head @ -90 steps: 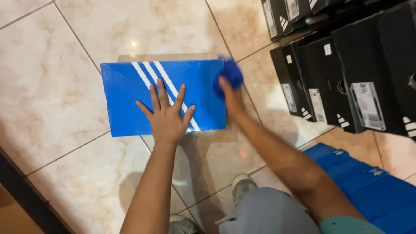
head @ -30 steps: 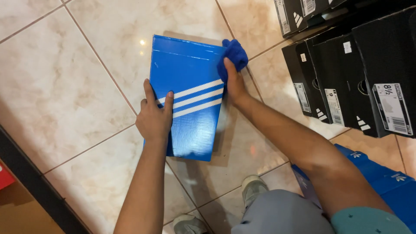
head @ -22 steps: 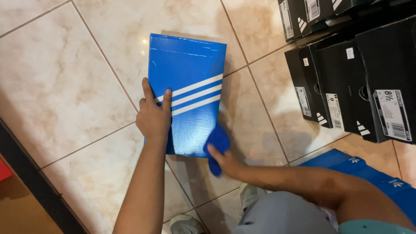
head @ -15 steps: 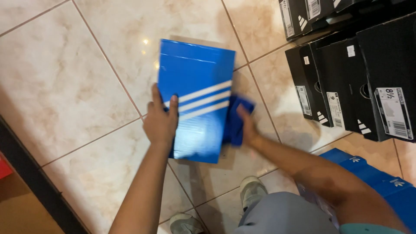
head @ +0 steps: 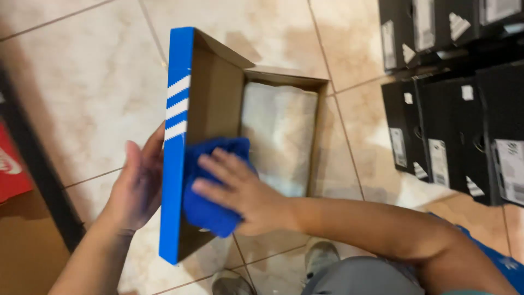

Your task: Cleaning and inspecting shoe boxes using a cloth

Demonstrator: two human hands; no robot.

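Observation:
A blue shoebox with white stripes lies open on the tiled floor. Its lid (head: 176,164) stands raised on edge, brown inside. My left hand (head: 136,188) braces the lid's outer blue face from the left. My right hand (head: 243,188) presses a blue cloth (head: 210,210) flat against the lid's brown inner face. The open box base (head: 316,136) holds white tissue paper (head: 278,134).
Several black shoeboxes (head: 453,93) are stacked at the right. A red box (head: 13,169) and a dark strip (head: 43,186) sit at the left edge. A blue box lid (head: 502,262) shows at the bottom right. My shoes (head: 319,257) are below.
The box was shut and my right hand wiped its top and side with the cloth. Now the lid is swung open and the cloth is inside the lid.

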